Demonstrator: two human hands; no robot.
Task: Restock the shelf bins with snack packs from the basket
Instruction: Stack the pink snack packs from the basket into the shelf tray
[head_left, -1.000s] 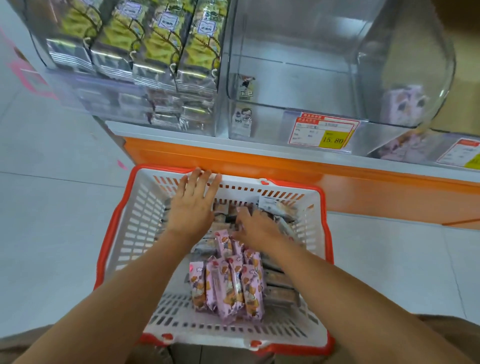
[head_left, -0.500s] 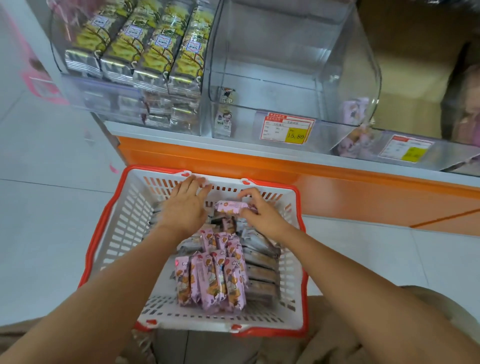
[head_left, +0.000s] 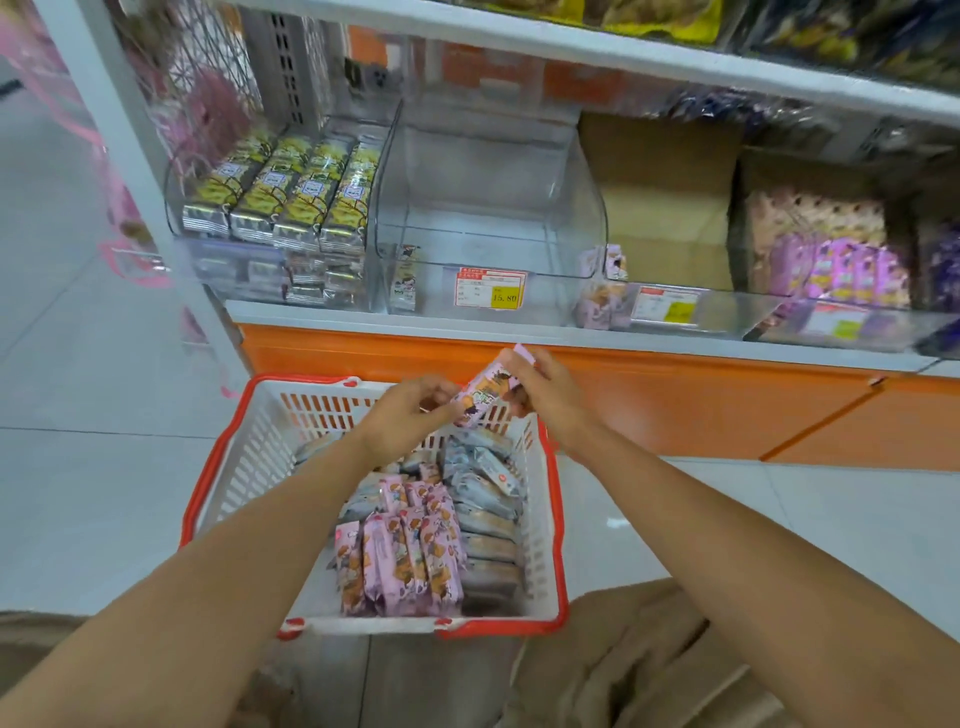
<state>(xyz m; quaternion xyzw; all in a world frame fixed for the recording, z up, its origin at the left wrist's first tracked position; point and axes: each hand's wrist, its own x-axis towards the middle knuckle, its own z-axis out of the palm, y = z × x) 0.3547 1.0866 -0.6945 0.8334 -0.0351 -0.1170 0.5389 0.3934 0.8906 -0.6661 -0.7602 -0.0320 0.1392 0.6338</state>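
Observation:
A white basket with a red rim (head_left: 244, 467) stands on the floor before the shelf, holding pink snack packs (head_left: 400, 561) and grey-blue packs (head_left: 483, 488). Above its far edge, both hands hold one pink snack pack (head_left: 485, 392). My left hand (head_left: 410, 415) pinches its lower end and my right hand (head_left: 545, 392) grips its upper end. The clear middle shelf bin (head_left: 488, 208) behind them looks nearly bare, with one small pack (head_left: 404, 278) standing at its left front. The bin to the left (head_left: 280, 208) holds yellow-and-silver packs.
The orange shelf base (head_left: 675, 405) runs behind the basket. A price tag (head_left: 488, 288) sits on the middle bin's front. To the right are a cardboard box (head_left: 665, 202) and purple packs (head_left: 836, 260). An upper shelf (head_left: 571, 52) overhangs. Beige fabric (head_left: 649, 660) lies at the lower right.
Both hands lifted a pink snack pack out of the basket and raised it above the far rim. The view has tilted up, showing more of the shelf.

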